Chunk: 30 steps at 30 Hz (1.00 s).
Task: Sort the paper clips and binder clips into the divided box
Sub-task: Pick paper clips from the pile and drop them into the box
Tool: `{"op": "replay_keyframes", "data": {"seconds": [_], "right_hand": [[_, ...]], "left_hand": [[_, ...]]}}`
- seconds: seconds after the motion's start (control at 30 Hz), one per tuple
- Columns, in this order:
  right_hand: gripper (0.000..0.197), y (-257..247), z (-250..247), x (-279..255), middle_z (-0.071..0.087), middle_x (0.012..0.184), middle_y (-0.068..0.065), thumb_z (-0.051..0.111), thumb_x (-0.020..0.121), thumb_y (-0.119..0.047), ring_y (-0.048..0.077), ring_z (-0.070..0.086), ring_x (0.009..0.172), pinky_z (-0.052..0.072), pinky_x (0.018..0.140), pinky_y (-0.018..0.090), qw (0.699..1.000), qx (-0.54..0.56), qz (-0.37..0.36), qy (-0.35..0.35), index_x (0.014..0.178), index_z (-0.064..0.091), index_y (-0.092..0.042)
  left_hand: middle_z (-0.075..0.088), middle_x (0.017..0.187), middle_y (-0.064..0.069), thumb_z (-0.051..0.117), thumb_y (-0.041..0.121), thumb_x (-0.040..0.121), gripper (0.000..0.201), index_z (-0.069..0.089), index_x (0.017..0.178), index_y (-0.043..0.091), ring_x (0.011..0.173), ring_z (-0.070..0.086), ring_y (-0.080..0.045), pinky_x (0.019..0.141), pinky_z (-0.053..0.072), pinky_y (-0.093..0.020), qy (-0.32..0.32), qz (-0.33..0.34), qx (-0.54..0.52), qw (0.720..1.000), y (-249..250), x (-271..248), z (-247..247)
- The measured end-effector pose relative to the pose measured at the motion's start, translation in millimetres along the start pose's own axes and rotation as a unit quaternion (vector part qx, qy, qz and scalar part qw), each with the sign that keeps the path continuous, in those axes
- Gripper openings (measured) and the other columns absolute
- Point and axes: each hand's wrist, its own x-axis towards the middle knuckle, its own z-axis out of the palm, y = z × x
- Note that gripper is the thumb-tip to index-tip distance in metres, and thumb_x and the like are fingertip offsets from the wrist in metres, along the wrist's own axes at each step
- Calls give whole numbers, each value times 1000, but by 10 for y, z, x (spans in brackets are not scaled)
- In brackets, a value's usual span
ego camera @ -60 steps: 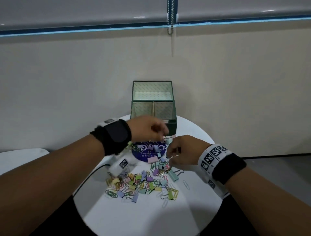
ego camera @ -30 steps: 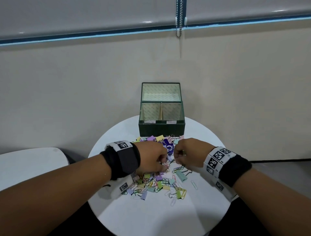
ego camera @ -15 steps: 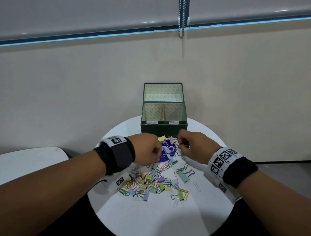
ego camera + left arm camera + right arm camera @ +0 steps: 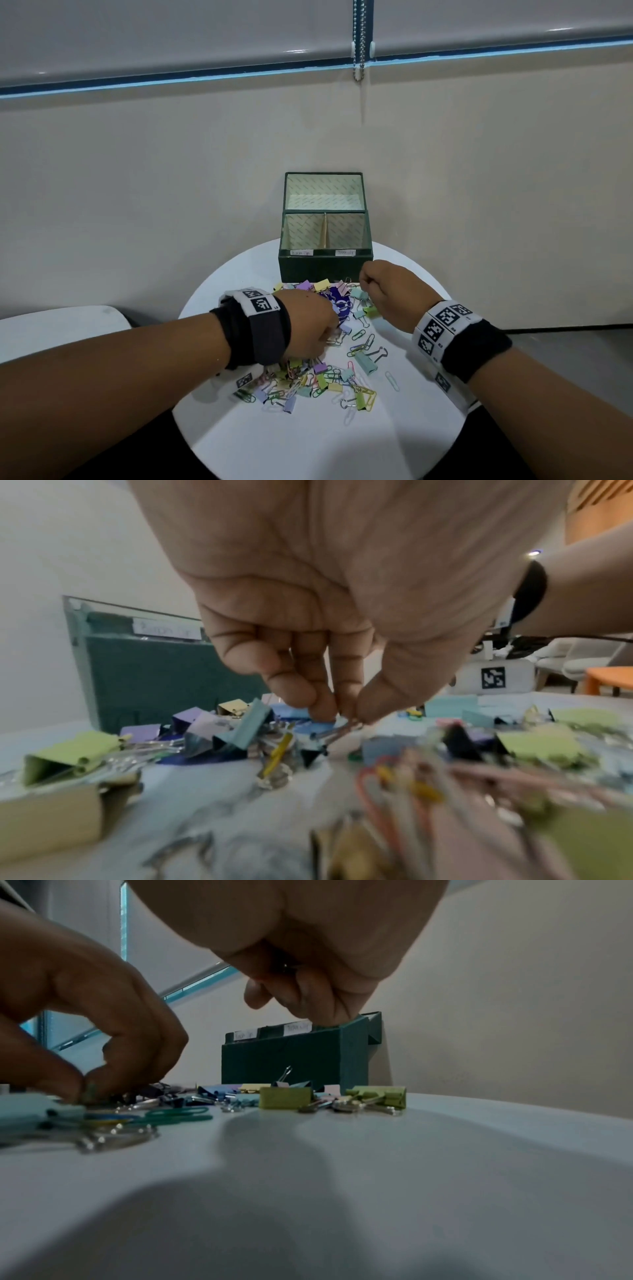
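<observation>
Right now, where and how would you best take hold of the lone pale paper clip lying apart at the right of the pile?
Judging by its pose, pinch the lone paper clip across its long sides from above with the right hand. It lies flat on the white table, clear of the pile, so sliding a fingertip under one rounded end should help.

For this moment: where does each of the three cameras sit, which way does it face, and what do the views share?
Head: on the person's head, facing forward and down at the round white table, the scattered pastel clips and the dark green divided box; both forearms show.
Left wrist: under the left hand, low over the clips, facing the box; its fingers pinch a clip's wire handle.
Right wrist: under the right hand, near the tabletop, facing the box; the left hand shows too.
Shared: all three show the box and the clips.
</observation>
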Motion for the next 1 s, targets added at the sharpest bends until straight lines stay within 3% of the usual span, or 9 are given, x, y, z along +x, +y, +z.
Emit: {"op": "replay_keyframes", "data": {"seconds": [0.13,0.3,0.43,0.53,0.63,0.73,0.83,0.93,1.0], "right_hand": [[19,7,-3,6,61,84,5,41,98,-10,25,56,74,47,69,36,1000,-7,14,23,88,57,-14],[24,96,50,54,49,102,-3,45,103,-10,21,51,87,40,75,32,998,-35,25,37,115,62,-20],[31,71,31,42,56,116,2,46,104,-11,16,50,89,40,78,26,999,-23,26,34,132,58,-19],[29,76,28,29,58,109,0,46,104,-7,9,54,76,40,67,20,998,7,39,54,127,57,-19],[32,131,24,47,55,105,0,44,100,2,4,47,69,32,57,12,994,33,45,98,117,55,-22],[29,133,-33,68,52,109,4,42,100,6,7,49,73,43,54,8,983,80,71,149,115,56,-15],[28,85,-25,163,49,106,2,42,100,5,16,53,81,42,57,15,984,64,70,152,106,56,-18],[27,5,39,379,48,104,1,43,101,4,21,55,93,36,67,14,984,45,74,157,109,62,-13],[30,-85,55,540,48,106,0,45,99,6,19,54,95,36,73,11,986,41,62,150,115,65,-9]], "left_hand": [[64,79,4,56,27,88,10,61,80,23,71,59,-13,75,59,-31,49,-58,-173,982,-176,85,-233],[71,84,-8,62,21,89,18,64,78,8,64,58,-11,72,58,-29,219,-141,-331,907,-517,481,-654],[76,88,-9,61,19,94,21,74,89,3,72,68,-16,78,59,-31,219,-173,-371,886,-639,728,-774],[75,97,-11,53,10,98,21,73,100,3,85,69,-22,85,59,-35,219,-194,-418,860,-712,743,-782],[73,97,-3,49,14,98,25,74,97,8,93,68,-21,91,55,-40,251,-197,-356,878,-832,543,-734],[69,101,5,48,21,100,22,70,102,18,94,63,-13,87,51,-31,251,-180,-289,906,-892,159,-542],[66,104,9,50,31,99,20,65,111,27,92,61,-10,85,49,-29,125,-140,-191,964,-924,-177,-238],[64,113,10,53,31,97,32,57,128,31,92,57,-7,90,45,-25,6,-137,-191,972,-975,-333,57],[60,122,8,55,30,96,38,54,134,33,104,55,-10,96,43,-26,10,-142,-190,971,-1009,-344,217]]}}
